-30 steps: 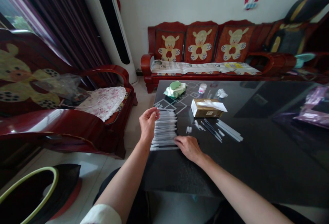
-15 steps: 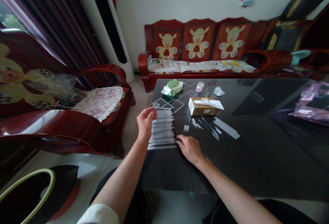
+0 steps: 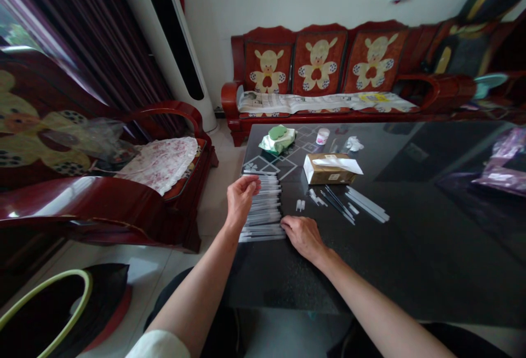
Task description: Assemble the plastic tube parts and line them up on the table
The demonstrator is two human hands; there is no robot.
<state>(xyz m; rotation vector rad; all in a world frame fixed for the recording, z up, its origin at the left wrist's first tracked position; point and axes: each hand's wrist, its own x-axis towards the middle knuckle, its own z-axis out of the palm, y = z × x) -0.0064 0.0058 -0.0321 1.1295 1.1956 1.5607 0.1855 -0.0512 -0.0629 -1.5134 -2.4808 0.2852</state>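
A row of slim whitish pens (image 3: 265, 203) lies side by side on the table, their dark ends toward the right. Over the upper left part of the row is my left hand (image 3: 241, 196), thumb and fingers brought together; whatever they hold, if anything, is too small to make out. My right hand (image 3: 303, 236) rests low at the right ends of the pens, its fingers curled and pressed together. Its fingertips touch or nearly touch the lower pen ends, and what lies between them is hidden. Small white pen caps (image 3: 300, 205) lie just right of the row.
On the dark table (image 3: 411, 270) lie thin dark refills (image 3: 339, 204), white tubes (image 3: 367, 204) and small white pieces (image 3: 316, 198). Behind them stand a tissue box (image 3: 332, 169), a green wipes pack (image 3: 277, 138), a small jar (image 3: 322, 136) and crumpled tissue (image 3: 354, 143).
My left hand has shifted slightly to the right over the row. My right hand stays near the pen ends. The view has moved a little.
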